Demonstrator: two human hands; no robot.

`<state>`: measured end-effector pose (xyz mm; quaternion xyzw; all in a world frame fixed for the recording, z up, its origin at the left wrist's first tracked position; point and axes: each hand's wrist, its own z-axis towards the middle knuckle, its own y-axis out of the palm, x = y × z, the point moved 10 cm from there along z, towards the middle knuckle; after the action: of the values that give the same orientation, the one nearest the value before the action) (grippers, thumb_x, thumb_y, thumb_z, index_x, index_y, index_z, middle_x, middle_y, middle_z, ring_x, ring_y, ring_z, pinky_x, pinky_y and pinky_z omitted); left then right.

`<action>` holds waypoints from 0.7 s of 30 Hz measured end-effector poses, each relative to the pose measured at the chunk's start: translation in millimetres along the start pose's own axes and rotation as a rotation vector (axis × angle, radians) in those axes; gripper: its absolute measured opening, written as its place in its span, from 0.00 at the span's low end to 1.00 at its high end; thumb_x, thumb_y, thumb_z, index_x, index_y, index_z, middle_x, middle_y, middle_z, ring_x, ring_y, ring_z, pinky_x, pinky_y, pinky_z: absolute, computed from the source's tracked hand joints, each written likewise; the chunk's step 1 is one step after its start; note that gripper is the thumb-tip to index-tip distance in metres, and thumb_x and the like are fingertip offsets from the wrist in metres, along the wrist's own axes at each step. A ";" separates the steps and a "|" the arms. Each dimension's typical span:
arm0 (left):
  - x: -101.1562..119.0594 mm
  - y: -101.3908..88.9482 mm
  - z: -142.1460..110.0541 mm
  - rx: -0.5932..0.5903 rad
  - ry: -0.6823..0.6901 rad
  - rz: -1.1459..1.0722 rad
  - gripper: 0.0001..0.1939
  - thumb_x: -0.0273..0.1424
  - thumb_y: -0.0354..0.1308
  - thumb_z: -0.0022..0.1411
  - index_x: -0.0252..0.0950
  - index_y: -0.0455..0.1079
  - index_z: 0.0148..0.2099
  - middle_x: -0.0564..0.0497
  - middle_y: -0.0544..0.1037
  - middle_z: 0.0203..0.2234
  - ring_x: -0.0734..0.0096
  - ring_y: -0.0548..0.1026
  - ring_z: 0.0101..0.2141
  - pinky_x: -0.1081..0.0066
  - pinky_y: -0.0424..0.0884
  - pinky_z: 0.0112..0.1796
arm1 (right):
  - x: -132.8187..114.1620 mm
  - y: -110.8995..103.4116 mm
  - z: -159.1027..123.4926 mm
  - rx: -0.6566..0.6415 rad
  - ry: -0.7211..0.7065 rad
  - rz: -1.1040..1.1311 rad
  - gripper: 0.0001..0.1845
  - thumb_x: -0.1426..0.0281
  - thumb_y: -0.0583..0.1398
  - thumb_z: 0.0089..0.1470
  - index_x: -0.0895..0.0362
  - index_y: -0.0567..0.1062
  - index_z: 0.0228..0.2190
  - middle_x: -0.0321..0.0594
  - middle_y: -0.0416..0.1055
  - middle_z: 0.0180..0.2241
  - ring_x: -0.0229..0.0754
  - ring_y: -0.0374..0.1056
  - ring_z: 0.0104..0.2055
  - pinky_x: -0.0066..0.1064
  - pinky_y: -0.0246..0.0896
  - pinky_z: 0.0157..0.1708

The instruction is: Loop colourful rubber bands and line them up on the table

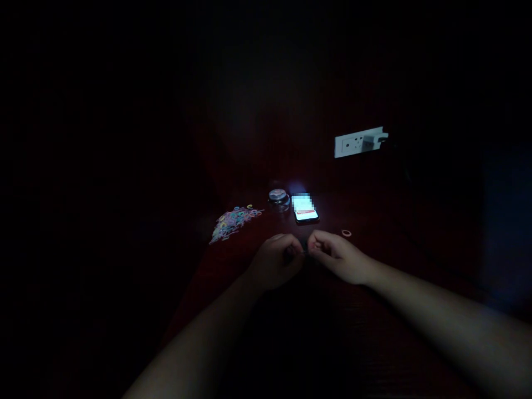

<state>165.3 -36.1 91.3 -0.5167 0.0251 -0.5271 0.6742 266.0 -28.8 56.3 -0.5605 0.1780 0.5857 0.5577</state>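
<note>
Here at the dark red counter (222, 265), holding left hand (277, 261) and right hand (337, 257) almost fingertip to fingertip, just in front of the lit smartphone (305, 213), likely to catch some glow from the screen in all this darkness. Pressing thumb and fingers together in both grips, curled and turned inward, seemingly for fine control over something tiny. Showing perhaps a faint, thin strand in between, but too dim to name; cannot tell for sure about anything pinched there. Over to the left, beyond left hand, seeing a loose heap of small colored elastic bands (233, 221), spread out rather than stacked, probably for easy picking one at a time. Spotting a clear lidded jar (278, 198) between heap and smartphone, upright, near the screen and presumably out of the way of both wrists. Noting a single orange ring-shaped band (346, 233) lying flat just past right hand, apart from the heap, perhaps set aside. Farther back, finding a white wall socket panel (351, 145), with a plug at the right end.
</note>
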 end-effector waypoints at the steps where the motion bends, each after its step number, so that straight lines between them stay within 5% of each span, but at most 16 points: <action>1: 0.7 -1.0 -0.1 0.010 0.005 0.004 0.01 0.27 0.58 0.58 0.35 0.69 0.34 0.52 0.72 0.25 0.72 0.69 0.29 0.72 0.64 0.31 | -0.7 0.9 0.0 -0.009 -0.002 -0.007 0.10 0.63 0.56 0.60 0.55 0.65 0.30 0.31 0.59 0.24 0.35 0.54 0.25 0.27 0.50 0.24; 21: 2.1 -3.6 -1.4 0.065 -0.005 -0.032 0.05 0.30 0.56 0.63 0.36 0.69 0.34 0.51 0.74 0.28 0.70 0.70 0.31 0.69 0.65 0.33 | -0.3 4.5 0.0 -0.063 0.007 -0.017 0.09 0.66 0.57 0.58 0.56 0.67 0.28 0.31 0.59 0.23 0.35 0.53 0.25 0.28 0.49 0.24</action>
<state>163.0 -38.3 94.3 -0.4963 -0.0020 -0.5368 0.6823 262.1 -30.4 54.7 -0.5814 0.1566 0.5842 0.5442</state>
